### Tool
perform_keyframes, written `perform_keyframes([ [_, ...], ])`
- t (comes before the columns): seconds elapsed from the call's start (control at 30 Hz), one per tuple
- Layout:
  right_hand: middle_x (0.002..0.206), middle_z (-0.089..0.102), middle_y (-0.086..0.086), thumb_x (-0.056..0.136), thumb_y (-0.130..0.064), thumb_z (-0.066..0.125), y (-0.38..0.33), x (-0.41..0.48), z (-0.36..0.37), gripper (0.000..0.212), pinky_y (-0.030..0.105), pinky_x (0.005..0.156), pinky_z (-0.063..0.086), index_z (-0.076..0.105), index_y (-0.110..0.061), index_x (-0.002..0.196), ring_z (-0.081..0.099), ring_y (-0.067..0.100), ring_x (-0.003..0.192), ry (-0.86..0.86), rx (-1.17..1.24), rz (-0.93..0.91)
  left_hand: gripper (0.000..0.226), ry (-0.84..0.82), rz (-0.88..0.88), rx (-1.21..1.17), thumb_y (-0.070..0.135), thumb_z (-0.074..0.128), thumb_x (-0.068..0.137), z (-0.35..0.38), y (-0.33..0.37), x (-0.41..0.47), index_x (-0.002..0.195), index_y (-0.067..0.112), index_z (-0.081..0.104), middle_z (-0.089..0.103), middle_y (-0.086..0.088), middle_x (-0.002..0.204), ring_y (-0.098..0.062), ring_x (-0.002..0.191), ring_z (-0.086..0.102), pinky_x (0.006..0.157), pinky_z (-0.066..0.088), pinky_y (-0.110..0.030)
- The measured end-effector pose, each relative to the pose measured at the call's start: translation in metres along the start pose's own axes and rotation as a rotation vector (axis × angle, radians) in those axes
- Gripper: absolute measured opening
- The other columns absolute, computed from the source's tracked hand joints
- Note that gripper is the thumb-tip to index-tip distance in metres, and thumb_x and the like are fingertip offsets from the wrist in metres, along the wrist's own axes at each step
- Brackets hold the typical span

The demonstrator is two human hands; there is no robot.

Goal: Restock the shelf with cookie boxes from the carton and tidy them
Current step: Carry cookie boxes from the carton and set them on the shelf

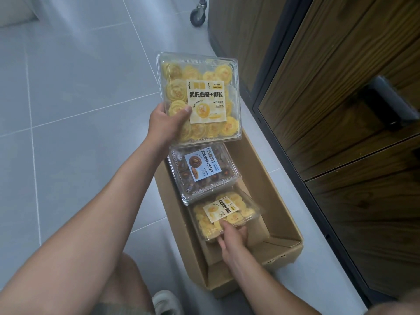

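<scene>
My left hand (167, 123) holds a clear plastic box of yellow butter cookies (200, 96) up above the far end of the carton, thumb on its lid. An open brown carton (268, 196) lies on the floor beside the shelf unit. Inside it a box of chocolate cookies (202, 171) lies flat. Nearer to me, a second box of yellow cookies (225, 214) sits tilted in the carton, and my right hand (231, 239) grips its near edge, thumb on top and fingers underneath.
A dark wood-panelled shelf unit with a black frame (341, 110) runs along the right. Grey floor tiles (68, 110) spread to the left. A castor wheel (198, 15) stands at the top. My knee and shoe (166, 302) are at the bottom.
</scene>
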State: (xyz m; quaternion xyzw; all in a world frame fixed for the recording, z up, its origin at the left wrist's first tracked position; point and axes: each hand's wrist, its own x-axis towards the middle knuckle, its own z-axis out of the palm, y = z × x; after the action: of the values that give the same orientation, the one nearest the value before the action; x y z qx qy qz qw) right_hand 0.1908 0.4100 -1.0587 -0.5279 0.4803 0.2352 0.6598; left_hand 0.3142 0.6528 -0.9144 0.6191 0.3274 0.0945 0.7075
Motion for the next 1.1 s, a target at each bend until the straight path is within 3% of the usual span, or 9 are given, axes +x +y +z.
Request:
perform_keyframes([
  [0.1,0.121,0.068,0.013,0.089,0.008,0.072,-0.007,-0.008,-0.004,0.060,0.052,0.099,0.057,0.050,-0.015,0.140,0.068,0.029,0.096,0.017,-0.048,0.035,0.034,0.026,-0.016,0.030,0.031,0.082,0.089,0.000,0.004,-0.010,0.118,0.024,0.066,0.078,-0.004,0.116,-0.025,0.102,0.078,0.090,0.064,-0.052],
  [0.2,0.117,0.069,0.014,0.089,0.009,0.071,-0.018,-0.028,-0.014,0.052,0.054,0.097,0.058,0.052,-0.016,0.130,0.069,0.028,0.092,0.032,-0.081,0.080,0.037,0.071,-0.041,0.067,0.037,0.083,0.082,-0.003,0.010,-0.031,0.113,0.027,0.067,0.078,-0.001,0.115,-0.022,0.103,0.077,0.093,0.063,-0.051],
  [0.33,0.103,0.067,0.007,0.091,0.012,0.068,-0.044,-0.067,-0.031,0.049,0.037,0.063,0.057,0.051,-0.015,0.128,0.066,0.020,0.081,0.040,-0.096,0.127,0.034,0.107,-0.085,0.126,0.034,0.085,0.085,-0.013,0.016,-0.069,0.111,0.024,0.067,0.078,-0.001,0.112,-0.019,0.102,0.076,0.093,0.063,-0.048],
  [0.4,0.108,0.067,0.007,0.091,0.012,0.068,-0.060,-0.089,-0.039,0.056,0.036,0.060,0.057,0.049,-0.015,0.136,0.066,0.020,0.083,0.027,-0.125,0.146,0.025,0.135,-0.117,0.136,0.029,0.084,0.090,-0.018,0.021,-0.092,0.107,0.027,0.065,0.077,0.002,0.109,-0.016,0.097,0.076,0.092,0.063,-0.046],
  [0.5,0.119,0.068,0.011,0.092,0.012,0.067,-0.085,-0.127,-0.052,0.060,0.040,0.068,0.061,0.046,-0.012,0.142,0.069,0.025,0.092,0.004,-0.179,0.145,0.024,0.199,-0.179,0.120,0.027,0.083,0.091,-0.026,0.036,-0.132,0.107,0.029,0.066,0.077,0.005,0.107,-0.011,0.094,0.076,0.090,0.064,-0.043],
  [0.6,0.130,0.067,0.013,0.091,0.014,0.066,-0.117,-0.174,-0.061,0.060,0.037,0.064,0.060,0.046,-0.013,0.141,0.067,0.030,0.103,-0.010,-0.196,0.116,0.025,0.246,-0.235,0.124,0.026,0.082,0.092,-0.032,0.067,-0.172,0.111,0.027,0.067,0.078,0.005,0.108,-0.013,0.094,0.077,0.088,0.063,-0.042],
  [0.8,0.128,0.070,0.011,0.088,0.011,0.070,-0.182,-0.276,-0.074,0.061,0.038,0.072,0.063,0.052,-0.016,0.139,0.071,0.031,0.110,-0.056,-0.270,0.068,0.021,0.273,-0.296,0.199,0.027,0.082,0.091,-0.060,0.175,-0.236,0.102,0.029,0.064,0.076,0.000,0.106,-0.027,0.099,0.076,0.090,0.062,-0.049],
  [0.97,0.124,0.073,0.009,0.089,0.009,0.071,-0.239,-0.365,-0.076,0.057,0.052,0.090,0.062,0.056,-0.017,0.137,0.072,0.032,0.110,-0.123,-0.334,-0.005,0.024,0.250,-0.279,0.240,0.026,0.081,0.092,-0.088,0.275,-0.275,0.109,0.025,0.064,0.074,0.004,0.103,-0.017,0.091,0.072,0.071,0.055,-0.031],
  [1.1,0.125,0.072,0.007,0.091,0.006,0.070,-0.288,-0.442,-0.071,0.046,0.054,0.091,0.061,0.058,-0.020,0.126,0.072,0.029,0.109,-0.171,-0.366,-0.085,0.029,0.210,-0.269,0.284,0.029,0.083,0.090,-0.114,0.354,-0.295,0.110,0.019,0.066,0.075,-0.001,0.104,-0.022,0.090,0.073,0.078,0.060,-0.040],
])
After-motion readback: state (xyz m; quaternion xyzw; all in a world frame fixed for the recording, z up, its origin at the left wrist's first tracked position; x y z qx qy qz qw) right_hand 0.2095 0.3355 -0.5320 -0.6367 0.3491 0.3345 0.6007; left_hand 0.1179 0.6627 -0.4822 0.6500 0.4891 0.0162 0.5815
